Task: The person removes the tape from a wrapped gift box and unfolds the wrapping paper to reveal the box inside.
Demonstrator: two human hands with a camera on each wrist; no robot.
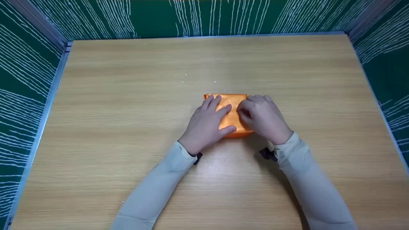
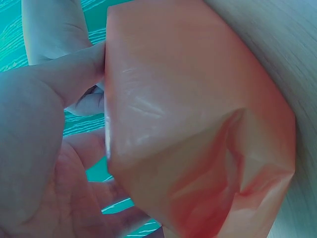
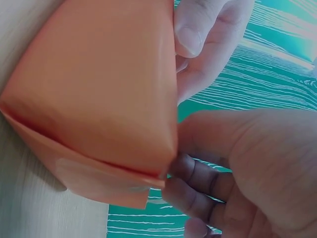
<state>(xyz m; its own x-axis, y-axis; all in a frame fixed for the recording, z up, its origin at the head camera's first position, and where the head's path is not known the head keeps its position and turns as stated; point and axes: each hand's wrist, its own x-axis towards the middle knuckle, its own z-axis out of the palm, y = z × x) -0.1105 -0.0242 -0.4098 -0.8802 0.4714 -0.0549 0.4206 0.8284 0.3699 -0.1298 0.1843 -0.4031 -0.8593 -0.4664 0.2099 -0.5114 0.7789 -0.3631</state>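
A small box-shaped package (image 1: 230, 116) wrapped in shiny orange paper rests on the table in front of me. Across its left part lies my left hand (image 1: 209, 121), its fingers spread and fairly straight on the top. My right hand (image 1: 263, 115) is at the package's right side with fingers bent; thumb and forefinger come together over the top surface. The right wrist view shows a folded paper flap (image 3: 104, 181) at that end, with the right fingertips against it. Creased, puckered paper (image 2: 228, 173) marks the other end in the left wrist view. Anything between the right fingertips is hidden.
The wooden table (image 1: 134, 95) has a few tiny white specks (image 1: 186, 74) beyond the package. Green panels with white lines (image 1: 153, 19) stand at the back and both sides, with blue strips (image 1: 48, 105) along the table's edges.
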